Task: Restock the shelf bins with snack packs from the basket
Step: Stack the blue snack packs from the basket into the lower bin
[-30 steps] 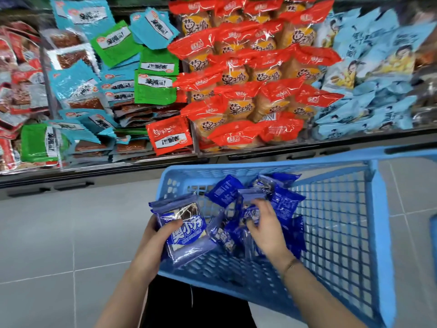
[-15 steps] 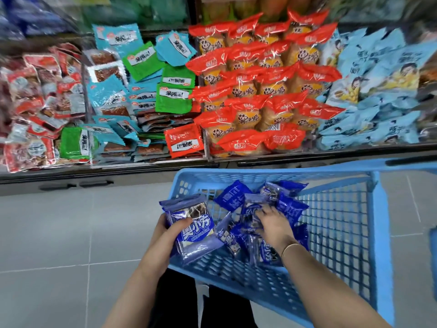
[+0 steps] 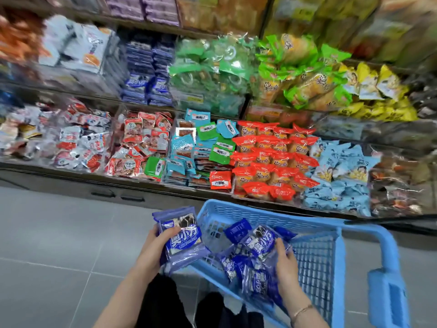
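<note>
A light blue plastic basket (image 3: 340,245) sits low in front of me and holds several dark blue snack packs. My left hand (image 3: 155,247) grips a small stack of these blue packs (image 3: 181,235) just outside the basket's left rim. My right hand (image 3: 285,263) is inside the basket, closed on a bunch of blue packs (image 3: 257,247) that it holds raised above the rest. On the upper shelf, a bin of matching blue packs (image 3: 147,74) stands left of centre.
Shelf bins run across the view: red-and-white packs (image 3: 139,143) at left, teal and green packs (image 3: 201,147), red-topped cakes (image 3: 272,159), pale blue packs (image 3: 340,176) at right. Green bags (image 3: 212,69) fill the upper shelf. Grey tiled floor (image 3: 59,245) lies to the left.
My head has tilted up, bringing the upper shelf into view. My left hand has lifted its stack slightly. My right hand has gathered a bunch of packs and raised it in the basket.
</note>
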Demonstrator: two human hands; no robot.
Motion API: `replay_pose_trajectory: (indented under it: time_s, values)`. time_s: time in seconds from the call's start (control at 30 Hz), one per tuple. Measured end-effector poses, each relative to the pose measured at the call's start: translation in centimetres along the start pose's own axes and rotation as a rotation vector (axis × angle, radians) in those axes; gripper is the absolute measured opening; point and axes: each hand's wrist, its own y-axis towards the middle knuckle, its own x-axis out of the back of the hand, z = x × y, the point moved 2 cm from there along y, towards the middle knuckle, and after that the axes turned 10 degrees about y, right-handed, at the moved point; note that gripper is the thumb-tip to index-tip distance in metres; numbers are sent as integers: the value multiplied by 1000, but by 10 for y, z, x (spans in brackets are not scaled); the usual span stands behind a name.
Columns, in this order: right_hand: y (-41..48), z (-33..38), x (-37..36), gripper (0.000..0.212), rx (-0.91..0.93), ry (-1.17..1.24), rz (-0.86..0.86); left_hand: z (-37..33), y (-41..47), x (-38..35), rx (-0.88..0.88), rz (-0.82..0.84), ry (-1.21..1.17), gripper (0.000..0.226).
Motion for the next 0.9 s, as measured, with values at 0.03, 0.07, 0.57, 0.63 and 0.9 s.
replay_pose_trajectory:
  time_s: [0.03,0.07,0.57,0.63,0.9]
  values:
    - [-8,1,-4,69,-27,55,7,-5,-2,10,-2,1,-11,26]
    - [-15,2,-11,60,-41,107,29,-10,-3,20,-6,3,-21,28]
    - [-140,-3,-218,7,-23,451,158,-155,45,243,-112,-7,-28,39]
    - [-152,5,-244,8,-31,435,161,-175,50,263,-137,-15,-21,43]
    - [-156,64,-313,13,5,465,197,-231,92,275,-170,36,-87,38]
